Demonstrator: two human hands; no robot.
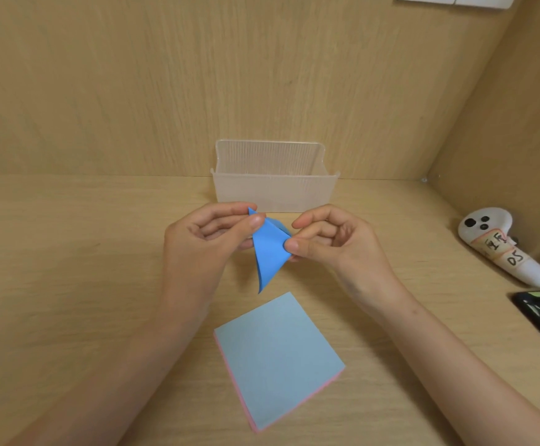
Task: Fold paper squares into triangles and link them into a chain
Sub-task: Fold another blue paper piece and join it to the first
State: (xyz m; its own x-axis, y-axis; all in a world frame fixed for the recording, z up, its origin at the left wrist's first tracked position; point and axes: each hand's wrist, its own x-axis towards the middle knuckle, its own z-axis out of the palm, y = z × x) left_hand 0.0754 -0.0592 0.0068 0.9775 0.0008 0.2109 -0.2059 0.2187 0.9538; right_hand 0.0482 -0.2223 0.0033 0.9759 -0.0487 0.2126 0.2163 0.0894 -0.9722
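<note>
Blue folded paper [270, 249] hangs between both pinches: left hand [210, 235] grips its far tip, right hand [323, 243] its right corner, long axis pointing near.

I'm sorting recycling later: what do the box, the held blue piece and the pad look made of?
Box: likely translucent plastic, frosted, with finely ribbed walls. Blue piece: thin matte paper, creased sharply and curling slightly. Pad: stacked matte paper, pale blue on top, pink sheet edges showing.
</note>
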